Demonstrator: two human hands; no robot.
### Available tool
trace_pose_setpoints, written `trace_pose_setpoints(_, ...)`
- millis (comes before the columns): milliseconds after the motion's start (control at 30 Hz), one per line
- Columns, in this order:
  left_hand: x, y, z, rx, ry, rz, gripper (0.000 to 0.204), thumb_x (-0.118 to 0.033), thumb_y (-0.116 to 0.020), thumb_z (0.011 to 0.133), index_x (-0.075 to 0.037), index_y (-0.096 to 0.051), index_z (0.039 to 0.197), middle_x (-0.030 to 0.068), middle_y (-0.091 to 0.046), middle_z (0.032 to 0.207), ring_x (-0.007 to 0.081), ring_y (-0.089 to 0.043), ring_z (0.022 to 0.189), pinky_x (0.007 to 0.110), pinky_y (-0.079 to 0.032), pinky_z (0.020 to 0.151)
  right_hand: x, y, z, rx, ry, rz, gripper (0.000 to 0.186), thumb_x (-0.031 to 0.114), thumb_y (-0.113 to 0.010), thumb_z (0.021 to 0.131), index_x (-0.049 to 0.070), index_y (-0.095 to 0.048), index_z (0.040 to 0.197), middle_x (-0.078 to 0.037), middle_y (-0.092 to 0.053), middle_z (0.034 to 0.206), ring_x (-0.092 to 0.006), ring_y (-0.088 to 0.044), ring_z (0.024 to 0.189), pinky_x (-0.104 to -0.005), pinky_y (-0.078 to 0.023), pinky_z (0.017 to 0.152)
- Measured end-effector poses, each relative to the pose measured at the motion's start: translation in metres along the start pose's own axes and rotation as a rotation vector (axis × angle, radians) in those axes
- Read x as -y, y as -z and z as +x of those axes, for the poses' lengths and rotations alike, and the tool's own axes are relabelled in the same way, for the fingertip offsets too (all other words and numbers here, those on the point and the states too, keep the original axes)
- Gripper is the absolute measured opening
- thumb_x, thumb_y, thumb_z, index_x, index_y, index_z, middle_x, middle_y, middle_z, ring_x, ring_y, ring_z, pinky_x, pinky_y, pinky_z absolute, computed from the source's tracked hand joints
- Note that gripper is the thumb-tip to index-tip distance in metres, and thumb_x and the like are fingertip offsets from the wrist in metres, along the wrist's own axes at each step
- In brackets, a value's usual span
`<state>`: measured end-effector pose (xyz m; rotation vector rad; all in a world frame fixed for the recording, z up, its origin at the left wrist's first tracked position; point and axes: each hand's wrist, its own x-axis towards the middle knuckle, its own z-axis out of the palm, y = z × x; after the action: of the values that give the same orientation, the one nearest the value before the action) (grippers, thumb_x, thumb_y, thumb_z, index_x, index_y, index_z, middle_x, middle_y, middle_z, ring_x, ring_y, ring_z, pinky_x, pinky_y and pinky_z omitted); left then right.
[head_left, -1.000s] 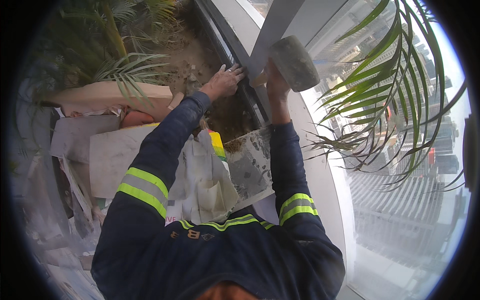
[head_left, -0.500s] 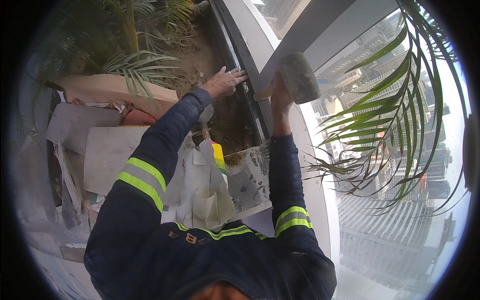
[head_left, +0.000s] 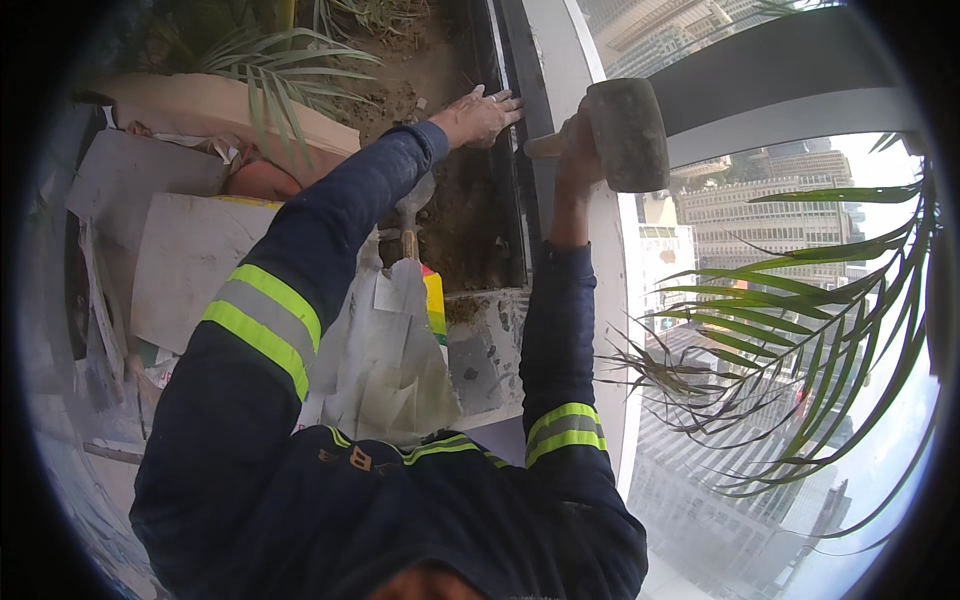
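My right hand is closed around the short wooden handle of a rubber mallet with a dark grey head. It hangs over the pale ledge, to the right of the dark strip that edges a soil bed. Across from it, my left hand rests at that strip with its fingers stretched out and the fingertips on it. A ring shows on one finger. Below my left forearm lies a trowel-like tool with a metal blade and a wooden handle, partly covered by the sleeve.
Soil and palm fronds fill the upper left. Cardboard and paper sheets lie beside me, near a yellow, red and green package. Right of the white ledge, a palm frond hangs before glass and tall buildings.
The whole view has shifted and turned slightly. Both hands stay by the dark strip, the right one still gripping the mallet. The mallet sits slightly lower relative to my left hand.
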<state>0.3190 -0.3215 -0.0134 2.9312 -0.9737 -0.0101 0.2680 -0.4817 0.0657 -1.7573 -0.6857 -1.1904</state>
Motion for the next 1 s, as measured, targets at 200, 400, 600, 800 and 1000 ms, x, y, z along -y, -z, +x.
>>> trace_pose_setpoints(200,0.006,-0.003,-0.006,-0.034,0.013,-0.062,0.075,-0.008,-0.06,0.087,-0.016,-0.038,0.158,0.0047,-0.032,0.168,0.0278,-0.029,0.155,0.061,-0.032,0.121,-0.001,-0.014,0.0,-0.042,-0.121,0.09,0.017,0.0,-0.066,0.094,-0.002,-0.065,0.111,-0.007,-0.064,0.082,-0.0118,-0.058,0.061,-0.027,-0.047,0.051)
trace_pose_setpoints(400,0.004,-0.004,-0.003,-0.028,0.028,-0.043,0.075,-0.009,-0.06,0.086,-0.011,-0.038,0.158,0.0079,-0.031,0.168,0.0299,-0.029,0.155,0.061,-0.032,0.121,-0.006,-0.037,0.037,-0.037,-0.057,-0.089,0.016,-0.002,-0.065,0.092,-0.002,-0.066,0.108,-0.006,-0.062,0.083,-0.0123,-0.056,0.061,-0.0285,-0.045,0.053)
trace_pose_setpoints(600,-0.007,-0.017,-0.001,-0.091,0.09,-0.134,0.08,-0.017,-0.066,0.083,-0.009,-0.037,0.158,0.0114,-0.03,0.168,0.0342,-0.027,0.155,0.059,-0.03,0.122,-0.045,-0.096,0.07,-0.087,-0.131,0.305,0.016,0.008,-0.067,0.097,0.0,-0.066,0.11,-0.004,-0.062,0.089,-0.0135,-0.057,0.074,-0.03,-0.048,0.064)
trace_pose_setpoints(800,-0.014,-0.007,-0.006,-0.033,0.064,-0.121,0.079,-0.033,-0.073,0.086,-0.01,-0.042,0.155,0.0114,-0.033,0.166,0.0343,-0.028,0.155,0.059,-0.03,0.122,-0.096,-0.148,0.066,0.049,-0.455,0.256,0.022,0.018,-0.067,0.099,0.004,-0.066,0.116,-0.005,-0.065,0.099,-0.0152,-0.063,0.088,-0.0298,-0.052,0.075)
trace_pose_setpoints(1000,-0.009,-0.015,-0.007,-0.15,0.061,-0.215,0.073,-0.02,-0.071,0.08,-0.008,-0.05,0.149,0.0137,-0.039,0.162,0.0334,-0.028,0.154,0.06,-0.03,0.122,-0.117,-0.154,0.069,0.063,-0.33,0.299,0.022,0.021,-0.066,0.099,0.006,-0.067,0.114,-0.002,-0.065,0.088,-0.0144,-0.063,0.081,-0.0336,-0.053,0.074)
